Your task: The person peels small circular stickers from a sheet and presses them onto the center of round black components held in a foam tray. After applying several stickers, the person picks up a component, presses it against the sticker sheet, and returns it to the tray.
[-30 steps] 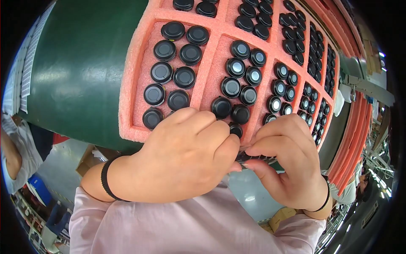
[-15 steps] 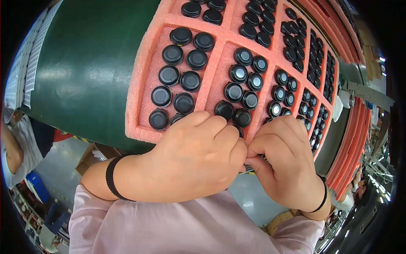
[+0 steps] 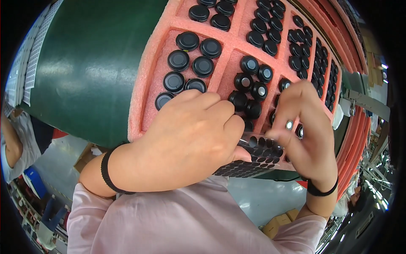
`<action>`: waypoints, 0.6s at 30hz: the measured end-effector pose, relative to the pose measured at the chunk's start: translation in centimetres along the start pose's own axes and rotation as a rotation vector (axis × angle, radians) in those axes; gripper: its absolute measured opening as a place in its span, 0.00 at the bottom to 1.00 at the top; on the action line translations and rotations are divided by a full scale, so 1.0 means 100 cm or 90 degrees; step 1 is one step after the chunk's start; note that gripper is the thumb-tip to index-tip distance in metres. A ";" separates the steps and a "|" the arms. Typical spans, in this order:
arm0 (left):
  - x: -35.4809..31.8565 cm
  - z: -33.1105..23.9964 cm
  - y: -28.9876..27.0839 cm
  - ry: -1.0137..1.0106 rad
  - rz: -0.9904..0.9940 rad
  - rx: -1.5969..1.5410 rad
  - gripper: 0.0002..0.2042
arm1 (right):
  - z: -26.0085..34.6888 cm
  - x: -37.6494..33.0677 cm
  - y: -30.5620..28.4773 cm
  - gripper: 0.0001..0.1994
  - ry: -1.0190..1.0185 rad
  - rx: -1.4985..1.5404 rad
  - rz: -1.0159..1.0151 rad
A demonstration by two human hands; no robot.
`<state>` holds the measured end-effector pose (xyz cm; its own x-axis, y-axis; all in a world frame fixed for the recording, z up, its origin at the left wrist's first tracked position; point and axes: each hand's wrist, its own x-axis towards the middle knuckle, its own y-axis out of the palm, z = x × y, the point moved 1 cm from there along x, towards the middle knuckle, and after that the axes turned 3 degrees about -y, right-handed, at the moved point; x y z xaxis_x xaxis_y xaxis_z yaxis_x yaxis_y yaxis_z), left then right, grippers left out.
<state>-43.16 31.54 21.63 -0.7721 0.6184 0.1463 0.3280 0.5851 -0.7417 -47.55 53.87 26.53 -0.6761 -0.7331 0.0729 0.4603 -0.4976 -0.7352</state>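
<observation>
My left hand (image 3: 198, 131) is closed on the edge of a clear sheet (image 3: 249, 165) covered with rows of black round stickers. Its thumb lies along the sheet's near side. My right hand (image 3: 306, 131) is bent in a pinch beside the sheet's right end, slightly blurred. A small pale disc (image 3: 289, 125) with a dark rim shows between its thumb and forefinger; whether it is held or lies behind them, I cannot tell. Beneath both hands stands a pink foam tray (image 3: 134, 114), its compartments filled with black round caps (image 3: 202, 67). Several caps (image 3: 249, 64) have silvery centres.
The tray rests on a green surface (image 3: 101, 72). Stacked pink foam sheets (image 3: 351, 144) stand along the right. A perforated white panel (image 3: 36, 55) is at the far left, near another person's arm (image 3: 10, 142). Cardboard boxes (image 3: 277, 224) sit on the floor below.
My right hand has moved up and right, away from my left, and its fingers have parted from the left fingertips. The dotted clear sheet now shows between the hands. The view has shifted slightly.
</observation>
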 end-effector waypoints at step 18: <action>0.009 0.012 0.010 -0.021 0.037 -0.003 0.21 | -0.044 0.035 0.018 0.04 0.226 0.035 0.041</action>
<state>-44.20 32.07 20.29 -0.7694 0.6336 0.0812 0.3752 0.5512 -0.7453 -51.59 52.47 22.47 -0.7976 -0.5623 -0.2183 0.5325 -0.4865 -0.6926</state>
